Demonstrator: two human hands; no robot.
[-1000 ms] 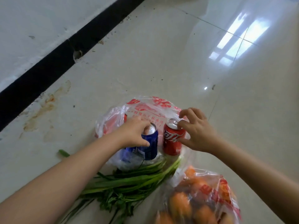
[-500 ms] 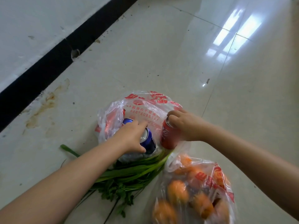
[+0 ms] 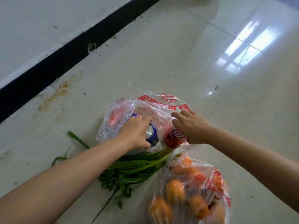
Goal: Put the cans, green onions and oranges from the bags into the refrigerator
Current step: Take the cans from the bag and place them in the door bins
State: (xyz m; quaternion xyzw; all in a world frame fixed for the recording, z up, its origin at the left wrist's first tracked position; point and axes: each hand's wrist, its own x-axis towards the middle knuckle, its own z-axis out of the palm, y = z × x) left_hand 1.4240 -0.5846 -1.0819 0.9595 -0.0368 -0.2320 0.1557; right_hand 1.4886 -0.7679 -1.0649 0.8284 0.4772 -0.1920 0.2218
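The left hand (image 3: 135, 132) holds the blue can (image 3: 152, 136) by its top, in a bag (image 3: 161, 107) on the floor (image 3: 161, 62). The right hand (image 3: 193, 127) lies on the red can (image 3: 174, 139), fingers straight. Green onions (image 3: 137, 164) lie just beside the bag. Oranges (image 3: 175, 189) sit in a second bag (image 3: 216, 180).

Both bare forearms are stretched forward and downward. The left hand (image 3: 135, 132) is curled round a blue can (image 3: 152, 135); the right hand (image 3: 192, 128) is held palm down, fingers (image 3: 178, 117) nearly straight.
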